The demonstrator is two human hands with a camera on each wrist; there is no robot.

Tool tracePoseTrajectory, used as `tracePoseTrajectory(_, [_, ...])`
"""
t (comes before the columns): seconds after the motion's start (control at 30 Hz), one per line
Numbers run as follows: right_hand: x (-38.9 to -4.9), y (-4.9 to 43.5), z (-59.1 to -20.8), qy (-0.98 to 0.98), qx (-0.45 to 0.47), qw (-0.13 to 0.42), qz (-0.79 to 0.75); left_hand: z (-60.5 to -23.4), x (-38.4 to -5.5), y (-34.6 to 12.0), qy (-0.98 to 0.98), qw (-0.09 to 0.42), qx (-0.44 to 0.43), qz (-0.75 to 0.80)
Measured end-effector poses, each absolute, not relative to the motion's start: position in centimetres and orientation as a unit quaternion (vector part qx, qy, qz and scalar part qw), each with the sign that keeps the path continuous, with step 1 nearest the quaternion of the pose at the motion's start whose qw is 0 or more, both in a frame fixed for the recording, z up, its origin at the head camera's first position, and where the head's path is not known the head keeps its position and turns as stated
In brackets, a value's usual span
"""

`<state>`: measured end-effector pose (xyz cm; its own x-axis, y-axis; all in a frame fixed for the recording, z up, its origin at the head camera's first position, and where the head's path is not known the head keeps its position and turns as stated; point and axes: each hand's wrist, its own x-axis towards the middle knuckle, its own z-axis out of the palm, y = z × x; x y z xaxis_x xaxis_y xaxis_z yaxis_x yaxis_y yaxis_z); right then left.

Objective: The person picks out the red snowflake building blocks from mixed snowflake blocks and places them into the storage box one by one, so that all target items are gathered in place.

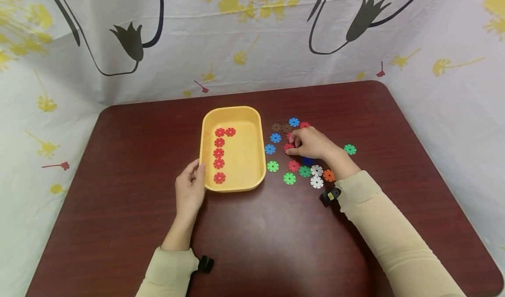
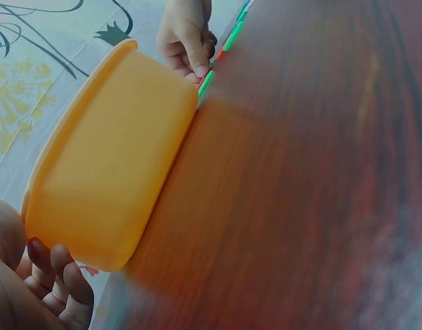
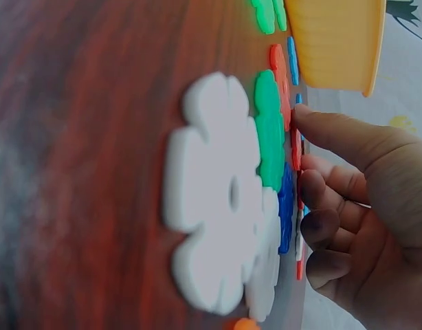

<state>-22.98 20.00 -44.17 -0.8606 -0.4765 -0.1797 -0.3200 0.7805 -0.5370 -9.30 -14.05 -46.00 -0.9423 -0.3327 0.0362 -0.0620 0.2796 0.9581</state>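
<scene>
At the near left corner of a yellow tray (image 1: 244, 186), my left hand (image 1: 190, 186) grips the rim, thumb on top and fingers curled at the outer wall. Inside the tray lie several red flower-shaped discs (image 1: 218, 153), mostly in a column along the left side. Right of the tray, my right hand (image 1: 311, 144) pinches a red flower-shaped disc (image 1: 289, 147) between thumb and index finger, low over the table. In the right wrist view the thumb and fingertip meet at that red disc's (image 3: 296, 148) edge. Another red disc (image 1: 293, 166) lies just nearer to me.
Loose flower discs surround the right hand: blue (image 1: 275, 137), brown (image 1: 276, 127), light green (image 1: 289, 178), white (image 1: 317, 182) and orange (image 1: 328, 175). One green disc (image 1: 350, 149) sits apart, beyond the right forearm. A patterned cloth (image 1: 252, 47) hangs behind the dark table (image 1: 142, 157).
</scene>
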Motion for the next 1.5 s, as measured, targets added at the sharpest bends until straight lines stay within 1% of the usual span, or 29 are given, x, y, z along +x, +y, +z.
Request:
tracePoseTrajectory(0.27, [-23.0, 19.9, -44.1, 0.922, -0.208, 0.178, -0.273, -45.7, -9.3, -13.9, -0.789, 0.106, 0.134, -0.59])
tracePoseTrajectory(0.5, [-22.9, 19.8, -44.4, 0.915, -0.222, 0.176, -0.286, -42.5, -8.5, -13.0, -0.791, 0.093, 0.133, -0.59])
tracePoseTrajectory(0.63, [-22.9, 19.9, -44.5, 0.913, -0.229, 0.171, -0.291, -42.2, -8.4, -13.0, -0.791, 0.092, 0.127, -0.591])
tracePoseTrajectory(0.7, [-22.9, 19.9, -44.5, 0.911, -0.231, 0.17, -0.295, -42.2, -8.4, -12.9, -0.79, 0.092, 0.13, -0.592])
tracePoseTrajectory(0.93, [-22.6, 20.0, -44.5, 0.908, -0.243, 0.179, -0.292, -45.9, -9.3, -14.0, -0.788, 0.105, 0.131, -0.593])
tracePoseTrajectory(1.2, [-22.7, 20.3, -44.7, 0.907, -0.255, 0.169, -0.288, -46.3, -9.4, -14.1, -0.784, 0.131, 0.11, -0.597])
tracePoseTrajectory(1.37, [-22.6, 20.5, -44.5, 0.901, -0.241, 0.185, -0.309, -46.3, -9.4, -14.1, -0.786, 0.13, 0.111, -0.595])
tracePoseTrajectory(1.5, [-22.5, 20.7, -44.5, 0.897, -0.25, 0.193, -0.311, -46.4, -9.4, -14.1, -0.787, 0.133, 0.11, -0.593])
